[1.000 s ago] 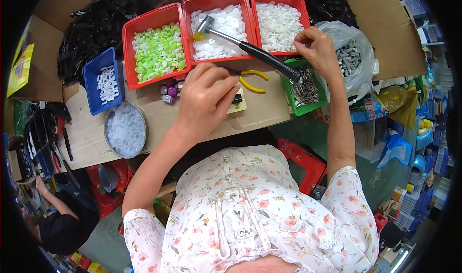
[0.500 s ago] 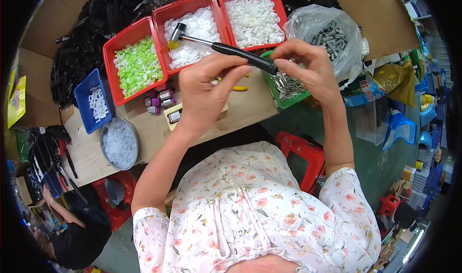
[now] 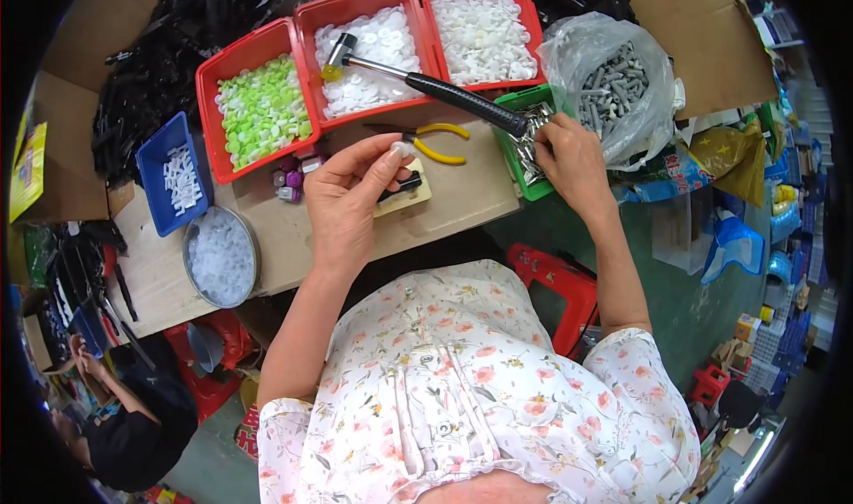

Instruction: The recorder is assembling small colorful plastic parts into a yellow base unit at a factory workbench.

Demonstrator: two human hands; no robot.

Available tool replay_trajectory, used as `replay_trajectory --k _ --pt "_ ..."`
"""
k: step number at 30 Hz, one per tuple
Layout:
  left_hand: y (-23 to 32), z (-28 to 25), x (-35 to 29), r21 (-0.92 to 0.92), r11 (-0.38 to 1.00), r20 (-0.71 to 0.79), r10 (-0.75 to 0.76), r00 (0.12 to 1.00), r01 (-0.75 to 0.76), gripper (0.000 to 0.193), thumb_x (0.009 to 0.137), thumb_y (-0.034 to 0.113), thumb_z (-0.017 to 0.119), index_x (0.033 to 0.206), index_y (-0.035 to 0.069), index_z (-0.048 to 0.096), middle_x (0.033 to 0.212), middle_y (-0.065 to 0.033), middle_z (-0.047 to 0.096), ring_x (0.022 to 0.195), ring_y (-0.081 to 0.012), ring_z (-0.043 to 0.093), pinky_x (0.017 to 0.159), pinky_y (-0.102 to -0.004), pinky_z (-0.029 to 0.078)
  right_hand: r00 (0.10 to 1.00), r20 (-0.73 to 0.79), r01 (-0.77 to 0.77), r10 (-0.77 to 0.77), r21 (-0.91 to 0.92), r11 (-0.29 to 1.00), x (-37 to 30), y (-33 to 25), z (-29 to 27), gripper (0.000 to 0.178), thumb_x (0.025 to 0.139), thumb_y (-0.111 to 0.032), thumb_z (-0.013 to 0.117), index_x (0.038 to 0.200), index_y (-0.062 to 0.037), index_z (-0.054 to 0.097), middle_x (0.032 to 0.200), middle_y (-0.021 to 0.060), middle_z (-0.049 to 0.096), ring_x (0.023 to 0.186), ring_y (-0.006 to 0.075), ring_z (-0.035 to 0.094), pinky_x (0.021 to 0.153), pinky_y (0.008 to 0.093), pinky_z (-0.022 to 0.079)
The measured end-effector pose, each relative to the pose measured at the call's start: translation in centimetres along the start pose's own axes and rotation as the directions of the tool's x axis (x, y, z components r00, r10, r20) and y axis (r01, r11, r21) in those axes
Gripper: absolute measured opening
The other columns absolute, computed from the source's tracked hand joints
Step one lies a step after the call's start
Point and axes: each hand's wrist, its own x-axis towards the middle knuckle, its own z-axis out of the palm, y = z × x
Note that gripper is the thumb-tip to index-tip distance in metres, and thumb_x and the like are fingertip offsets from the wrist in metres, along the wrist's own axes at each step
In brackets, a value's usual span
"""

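Observation:
My left hand (image 3: 345, 204) is raised above the table's front part, thumb and forefinger pinching a small whitish plastic piece (image 3: 404, 148). Beneath it lies a cream block (image 3: 410, 195) with a black part on it, partly covered by that hand. My right hand (image 3: 573, 162) reaches into a green tray (image 3: 537, 189) of small shiny metal pieces (image 3: 530, 159). Its fingers are curled together among them; what they grip is hidden. A hammer (image 3: 466, 101) with a black handle lies across the red bins, its handle end over the green tray. Yellow-handled pliers (image 3: 442, 141) lie between my hands.
Red bins hold green-and-white caps (image 3: 260, 113), white discs (image 3: 378, 55) and white pieces (image 3: 484, 37). A clear bag (image 3: 657, 86) of grey parts sits right. At left stand a blue tray (image 3: 149, 177) and a round metal bowl (image 3: 256, 268). A co-worker (image 3: 133, 424) sits lower left.
My right hand has come away from near my left hand and moved down into the green tray. My left hand has lowered slightly, with the whitish piece now plainly visible between its fingertips.

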Motion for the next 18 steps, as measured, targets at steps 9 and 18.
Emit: replay_trajectory --k 9,18 --pt "-0.4 -0.4 -0.8 -0.014 0.998 -0.007 -0.065 0.998 0.064 0.023 0.092 0.007 0.071 0.113 -0.002 0.071 0.095 -0.0096 0.074 0.081 -0.0107 0.07 0.069 -0.021 0.052 0.964 -0.106 -0.146 0.242 0.551 0.822 -0.7 -1.1 -3.0 0.008 0.088 -0.003 0.069 0.092 0.0041 0.068 0.086 0.0077 0.07 0.074 0.0145 0.065 0.067 0.0289 0.05" --pt "-0.6 2.5 -2.3 -0.057 0.986 0.043 -0.155 0.987 0.157 0.023 0.089 0.003 0.071 0.111 -0.004 0.07 0.097 -0.0139 0.074 0.081 -0.0167 0.072 0.071 -0.0252 0.056 0.979 -0.203 0.173 0.01 0.859 0.481 0.0 -9.4 -1.7 0.007 0.082 0.006 0.071 0.088 0.0037 0.067 0.094 0.013 0.069 0.091 0.0194 0.065 0.08 0.0302 0.051"
